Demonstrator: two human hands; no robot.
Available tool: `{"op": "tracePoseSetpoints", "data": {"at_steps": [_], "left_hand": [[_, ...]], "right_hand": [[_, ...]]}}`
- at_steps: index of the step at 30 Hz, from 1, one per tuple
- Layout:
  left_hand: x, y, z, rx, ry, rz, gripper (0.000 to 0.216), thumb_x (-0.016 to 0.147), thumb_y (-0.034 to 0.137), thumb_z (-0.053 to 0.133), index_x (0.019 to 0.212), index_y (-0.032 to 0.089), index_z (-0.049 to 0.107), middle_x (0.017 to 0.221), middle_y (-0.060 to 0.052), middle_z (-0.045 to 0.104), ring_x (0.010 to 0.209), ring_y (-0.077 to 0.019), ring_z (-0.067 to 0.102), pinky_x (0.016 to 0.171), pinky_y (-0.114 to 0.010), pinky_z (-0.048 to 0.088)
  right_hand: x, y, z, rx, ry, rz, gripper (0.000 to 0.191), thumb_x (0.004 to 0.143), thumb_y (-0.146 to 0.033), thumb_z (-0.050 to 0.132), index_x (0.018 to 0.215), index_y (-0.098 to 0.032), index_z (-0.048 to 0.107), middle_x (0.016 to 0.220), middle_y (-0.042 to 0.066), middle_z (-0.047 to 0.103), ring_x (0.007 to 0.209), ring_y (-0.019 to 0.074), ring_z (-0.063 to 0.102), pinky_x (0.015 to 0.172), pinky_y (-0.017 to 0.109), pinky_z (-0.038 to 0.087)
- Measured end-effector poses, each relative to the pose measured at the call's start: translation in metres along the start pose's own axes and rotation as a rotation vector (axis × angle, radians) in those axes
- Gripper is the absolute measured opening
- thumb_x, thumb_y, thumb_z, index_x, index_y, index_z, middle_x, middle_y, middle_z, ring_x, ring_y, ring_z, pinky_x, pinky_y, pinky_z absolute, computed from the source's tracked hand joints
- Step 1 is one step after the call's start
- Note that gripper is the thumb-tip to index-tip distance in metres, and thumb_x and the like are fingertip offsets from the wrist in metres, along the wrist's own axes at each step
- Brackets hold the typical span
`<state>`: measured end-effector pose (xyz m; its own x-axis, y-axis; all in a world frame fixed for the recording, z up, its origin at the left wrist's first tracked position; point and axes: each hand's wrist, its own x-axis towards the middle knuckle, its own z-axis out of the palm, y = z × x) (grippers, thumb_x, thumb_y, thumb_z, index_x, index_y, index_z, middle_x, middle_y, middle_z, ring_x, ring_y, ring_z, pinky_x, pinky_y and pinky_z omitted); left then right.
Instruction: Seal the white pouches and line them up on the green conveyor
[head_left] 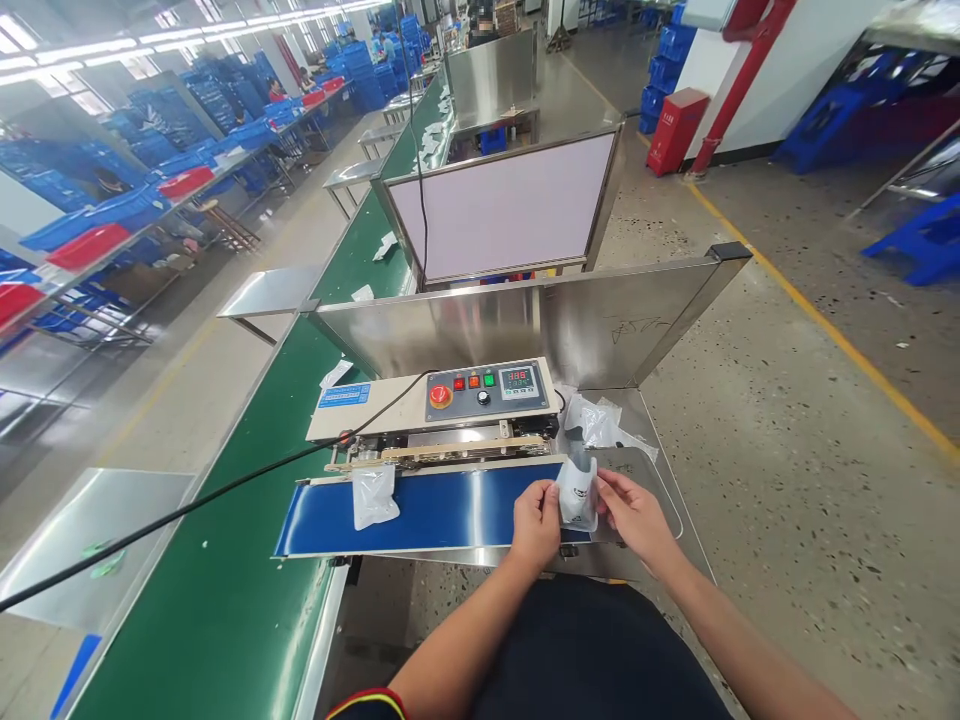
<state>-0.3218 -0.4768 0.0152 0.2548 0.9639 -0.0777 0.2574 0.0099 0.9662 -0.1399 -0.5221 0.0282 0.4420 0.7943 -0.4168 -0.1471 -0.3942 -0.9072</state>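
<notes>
At the right end of the blue belt [450,512], a small white pouch [577,495] with dark print is held upright between two bare hands. Fingers [550,497] of the left hand [535,528] are curled inward, thumb and forefinger closed together on the pouch's left edge. The right hand [637,512] pinches the opposite edge between thumb and fingertips, its remaining fingers loosely bent and slightly fanned. Both forearms rise from the lower border and converge on the pouch, the left slanting rightward, the right slanting leftward; the backs of both hands face largely upward. Behind the belt stands a machine with a control panel [486,390] bearing a red knob and coloured buttons. A second white pouch [374,497] lies near the belt's left end, its upper edge at the machine's front. Crumpled translucent packets [596,422] rest on the steel table [639,402] just beyond the held pouch. Fingertips behind the pouch are hidden, its print is too small to read, and the right forearm is cut off below.
</notes>
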Motion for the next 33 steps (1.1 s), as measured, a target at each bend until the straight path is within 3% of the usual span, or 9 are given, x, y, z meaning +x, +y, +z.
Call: {"op": "tracePoseSetpoints", "data": {"at_steps": [4, 6, 9, 14, 20, 25, 28, 30, 33], "left_hand": [[0.001, 0.007, -0.010, 0.039, -0.084, 0.106, 0.053, 0.112, 0.061, 0.049, 0.111, 0.019, 0.081, 0.101, -0.010, 0.081, 0.091, -0.0231, 0.071, 0.086, -0.033, 0.056], [0.004, 0.008, -0.010, 0.061, -0.092, 0.109, 0.050, 0.112, 0.057, 0.052, 0.103, 0.019, 0.083, 0.097, -0.009, 0.080, 0.091, -0.0232, 0.071, 0.086, -0.033, 0.056], [0.016, 0.004, 0.000, 0.058, -0.037, -0.069, 0.055, 0.108, 0.056, 0.054, 0.078, 0.018, 0.078, 0.075, -0.004, 0.071, 0.073, -0.0202, 0.062, 0.072, -0.029, 0.050], [0.045, -0.014, 0.020, -0.083, 0.041, -0.376, 0.051, 0.096, 0.059, 0.065, 0.065, 0.019, 0.073, 0.062, 0.000, 0.061, 0.065, -0.0181, 0.053, 0.065, -0.029, 0.045], [0.055, -0.024, -0.002, -0.146, 0.106, -0.391, 0.048, 0.091, 0.061, 0.070, 0.072, 0.018, 0.078, 0.065, -0.001, 0.068, 0.069, -0.0199, 0.060, 0.070, -0.031, 0.051], [0.036, -0.017, -0.045, -0.177, 0.215, -0.349, 0.048, 0.096, 0.059, 0.067, 0.095, 0.015, 0.087, 0.093, -0.012, 0.084, 0.093, -0.0293, 0.076, 0.084, -0.038, 0.061], [0.009, -0.008, -0.068, -0.028, 0.433, -0.238, 0.045, 0.099, 0.056, 0.069, 0.114, 0.017, 0.086, 0.117, -0.016, 0.085, 0.111, -0.0318, 0.078, 0.096, -0.042, 0.063], [-0.010, -0.003, -0.073, 0.049, 0.559, -0.152, 0.042, 0.103, 0.055, 0.068, 0.120, 0.020, 0.083, 0.126, -0.016, 0.082, 0.116, -0.0309, 0.077, 0.100, -0.043, 0.063], [-0.028, 0.003, -0.064, 0.026, 0.554, -0.082, 0.040, 0.108, 0.055, 0.062, 0.117, 0.021, 0.082, 0.119, -0.015, 0.081, 0.107, -0.0277, 0.078, 0.097, -0.042, 0.065]], "right_hand": [[-0.003, -0.005, -0.006, -0.127, -0.108, -0.123, 0.070, 0.076, -0.089, 0.082, 0.096, -0.022, 0.085, 0.080, 0.008, 0.080, 0.073, 0.0271, 0.072, 0.069, 0.038, 0.061], [-0.002, -0.007, -0.011, -0.195, -0.072, -0.160, 0.064, 0.079, -0.086, 0.080, 0.094, -0.023, 0.085, 0.080, 0.008, 0.080, 0.074, 0.0281, 0.074, 0.071, 0.039, 0.061], [0.006, -0.013, -0.018, -0.326, 0.036, -0.089, 0.051, 0.080, -0.076, 0.075, 0.084, -0.025, 0.082, 0.068, 0.006, 0.076, 0.067, 0.0276, 0.072, 0.064, 0.037, 0.058], [0.030, -0.024, -0.013, -0.289, 0.106, 0.099, 0.035, 0.075, -0.058, 0.074, 0.077, -0.023, 0.080, 0.061, 0.006, 0.072, 0.058, 0.0244, 0.067, 0.055, 0.035, 0.056], [0.046, -0.022, 0.022, -0.337, 0.000, 0.069, 0.033, 0.079, -0.053, 0.072, 0.083, -0.022, 0.081, 0.067, 0.007, 0.076, 0.065, 0.0258, 0.073, 0.057, 0.035, 0.060], [0.082, -0.034, 0.019, -0.497, -0.137, 0.011, 0.033, 0.084, -0.057, 0.075, 0.089, -0.025, 0.085, 0.073, 0.007, 0.078, 0.070, 0.0281, 0.075, 0.062, 0.037, 0.058], [0.130, -0.054, -0.006, -0.708, -0.098, -0.039, 0.025, 0.081, -0.052, 0.084, 0.079, -0.027, 0.080, 0.078, 0.010, 0.078, 0.080, 0.0315, 0.075, 0.071, 0.039, 0.054], [0.161, -0.062, -0.014, -0.991, -0.124, -0.028, 0.032, 0.076, -0.050, 0.091, 0.066, -0.026, 0.072, 0.081, 0.013, 0.078, 0.086, 0.0352, 0.075, 0.075, 0.042, 0.053], [0.191, -0.061, -0.006, -1.260, -0.208, -0.030, 0.043, 0.074, -0.053, 0.093, 0.059, -0.025, 0.065, 0.081, 0.015, 0.076, 0.085, 0.0362, 0.074, 0.077, 0.044, 0.052]]}}
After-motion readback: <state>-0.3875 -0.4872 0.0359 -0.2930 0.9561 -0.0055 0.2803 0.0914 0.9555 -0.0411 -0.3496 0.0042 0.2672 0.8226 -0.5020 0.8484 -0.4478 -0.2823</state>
